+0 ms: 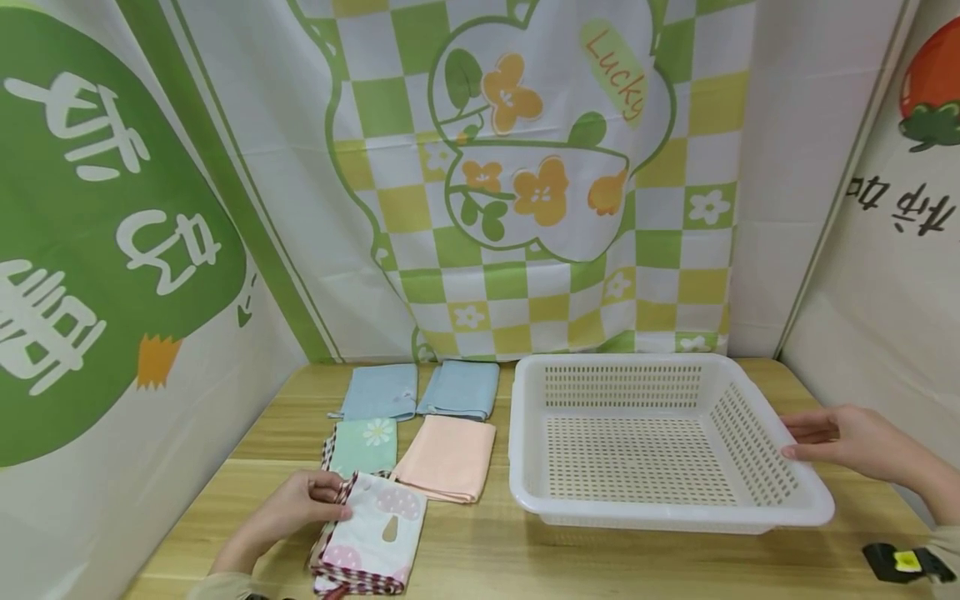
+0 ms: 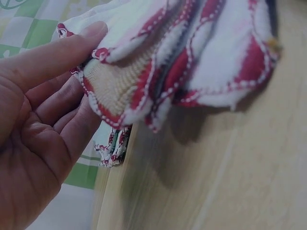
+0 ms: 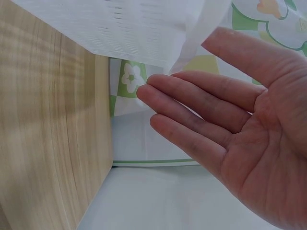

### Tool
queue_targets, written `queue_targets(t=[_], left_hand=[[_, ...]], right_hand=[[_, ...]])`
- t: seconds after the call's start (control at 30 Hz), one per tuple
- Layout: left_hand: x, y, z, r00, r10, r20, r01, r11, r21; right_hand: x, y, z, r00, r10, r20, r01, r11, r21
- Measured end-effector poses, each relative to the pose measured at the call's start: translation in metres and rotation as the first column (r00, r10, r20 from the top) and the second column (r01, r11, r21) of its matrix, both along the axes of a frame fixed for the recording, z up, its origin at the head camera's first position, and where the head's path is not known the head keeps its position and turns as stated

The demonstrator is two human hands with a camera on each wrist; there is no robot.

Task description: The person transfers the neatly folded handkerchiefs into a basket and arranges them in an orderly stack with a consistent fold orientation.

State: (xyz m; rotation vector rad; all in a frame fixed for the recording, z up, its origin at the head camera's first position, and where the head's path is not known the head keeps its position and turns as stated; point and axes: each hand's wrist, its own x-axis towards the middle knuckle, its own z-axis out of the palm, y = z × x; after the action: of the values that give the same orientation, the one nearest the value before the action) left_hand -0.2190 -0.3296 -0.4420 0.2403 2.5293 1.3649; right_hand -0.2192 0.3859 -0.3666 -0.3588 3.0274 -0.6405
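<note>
My left hand (image 1: 296, 506) pinches the left edge of a folded white towel (image 1: 387, 517) with a pink mushroom print and red-checked trim. In the left wrist view the thumb lies over the towel's layered, red-stitched edge (image 2: 117, 91), with the fingers beneath. Behind it lie a folded green towel (image 1: 363, 448) with a daisy and a folded peach towel (image 1: 447, 458). My right hand (image 1: 855, 442) is at the right rim of a white plastic basket (image 1: 671, 512), its fingers straight in the right wrist view. No items show inside the basket.
Two folded blue towels (image 1: 380, 392) lie side by side at the back of the wooden table (image 1: 600, 558). A printed cloth (image 1: 555, 292) hangs behind the table, and printed curtains (image 1: 885, 317) stand at both sides. A black strap buckle (image 1: 900, 562) is near the right sleeve.
</note>
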Motion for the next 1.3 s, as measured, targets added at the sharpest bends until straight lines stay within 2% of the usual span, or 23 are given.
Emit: queue_targets(t=[0.17, 0.37, 0.73, 1.3], left_hand=[[-0.001, 0.001, 0.001, 1.0, -0.017, -0.02, 0.017, 1.0, 0.002], [-0.001, 0.002, 0.002, 1.0, 0.0, -0.025, 0.0, 1.0, -0.01], [-0.005, 0.009, 0.009, 1.0, -0.019, 0.017, 0.018, 1.0, 0.024], [-0.005, 0.014, 0.017, 0.999, -0.044, 0.01, 0.043, 0.998, 0.053]], right_hand=[[0.001, -0.001, 0.002, 1.0, -0.002, -0.001, 0.002, 1.0, 0.001], [0.002, -0.001, 0.003, 1.0, 0.002, -0.007, -0.002, 1.0, -0.006], [0.001, -0.002, 0.003, 1.0, -0.011, -0.005, 0.011, 1.0, -0.001], [0.002, 0.0, -0.001, 1.0, 0.003, -0.012, -0.003, 1.0, -0.021]])
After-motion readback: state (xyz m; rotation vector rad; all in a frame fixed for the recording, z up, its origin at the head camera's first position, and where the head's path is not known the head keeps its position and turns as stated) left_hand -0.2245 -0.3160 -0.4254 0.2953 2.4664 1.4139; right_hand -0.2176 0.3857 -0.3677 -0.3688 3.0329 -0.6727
